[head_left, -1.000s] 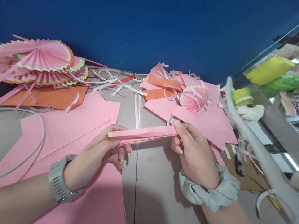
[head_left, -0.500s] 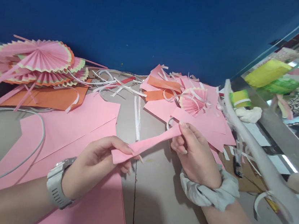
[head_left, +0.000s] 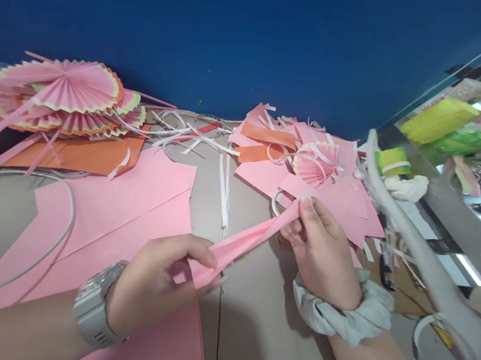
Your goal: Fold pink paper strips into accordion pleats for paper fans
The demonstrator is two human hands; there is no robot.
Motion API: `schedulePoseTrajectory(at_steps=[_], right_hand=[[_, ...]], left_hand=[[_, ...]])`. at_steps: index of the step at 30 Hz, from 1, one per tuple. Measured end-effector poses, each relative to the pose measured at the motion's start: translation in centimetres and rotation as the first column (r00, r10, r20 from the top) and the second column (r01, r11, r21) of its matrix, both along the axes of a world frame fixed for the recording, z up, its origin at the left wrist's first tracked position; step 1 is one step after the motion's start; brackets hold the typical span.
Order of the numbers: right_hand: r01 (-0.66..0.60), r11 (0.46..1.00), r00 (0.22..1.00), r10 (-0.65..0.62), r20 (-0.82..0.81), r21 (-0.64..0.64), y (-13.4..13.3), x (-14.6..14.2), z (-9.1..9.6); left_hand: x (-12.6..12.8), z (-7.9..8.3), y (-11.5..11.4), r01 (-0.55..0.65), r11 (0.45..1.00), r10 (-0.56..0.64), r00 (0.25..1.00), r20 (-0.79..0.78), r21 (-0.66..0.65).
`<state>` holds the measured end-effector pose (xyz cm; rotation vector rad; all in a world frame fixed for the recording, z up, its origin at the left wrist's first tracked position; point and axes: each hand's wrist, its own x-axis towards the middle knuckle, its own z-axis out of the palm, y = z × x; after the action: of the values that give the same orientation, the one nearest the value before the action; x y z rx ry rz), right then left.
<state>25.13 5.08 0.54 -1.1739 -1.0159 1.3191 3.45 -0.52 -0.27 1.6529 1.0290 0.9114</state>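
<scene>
A folded strip of pink paper [head_left: 244, 242] stretches between my two hands above the table. My left hand [head_left: 162, 278] holds its near, wider end between thumb and fingers, where the fold gapes a little. At the far end, my right hand [head_left: 320, 248] pinches the narrow tip between thumb and fingers. Large pink paper sheets [head_left: 123, 206] lie under and beyond my left hand. Past my right hand is a heap of pink paper pieces [head_left: 347, 199] with a small pleated pink fan [head_left: 315, 163] on it.
Pleated paper rosettes [head_left: 80, 90] are piled at the back left on orange paper [head_left: 81, 154]. White strips [head_left: 223, 195] lie mid-table. A grey cable [head_left: 71, 206] loops at left. On the right are a cutter [head_left: 387, 262] on cardboard and a pale curved bar [head_left: 416, 248].
My left hand has turned and shifted its hold on the strip's near end, its fingers now further apart. The fold there has opened somewhat. My right hand keeps its pinch.
</scene>
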Motion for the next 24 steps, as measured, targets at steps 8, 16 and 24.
schedulePoseTrajectory(at_steps=[8, 16, 24], right_hand=[[0.026, 1.0, 0.999, -0.026, 0.038, 0.013, -0.2, -0.8, -0.5], [0.042, 0.999, 0.998, -0.043, 0.049, 0.032, -0.4, -1.1, 0.0], [0.045, 0.999, 0.999, -0.045, 0.009, -0.027, -0.2, -1.2, 0.0]], left_hand=[[-0.3, 0.4, 0.5, -0.151, 0.968, 0.176, 0.978, -0.115, 0.202], [-0.6, 0.1, 0.0, -0.107, 0.969, 0.096, 0.994, 0.06, 0.222], [-0.6, 0.3, -0.4, 0.051, 0.972, -0.081, 0.989, 0.125, 0.228]])
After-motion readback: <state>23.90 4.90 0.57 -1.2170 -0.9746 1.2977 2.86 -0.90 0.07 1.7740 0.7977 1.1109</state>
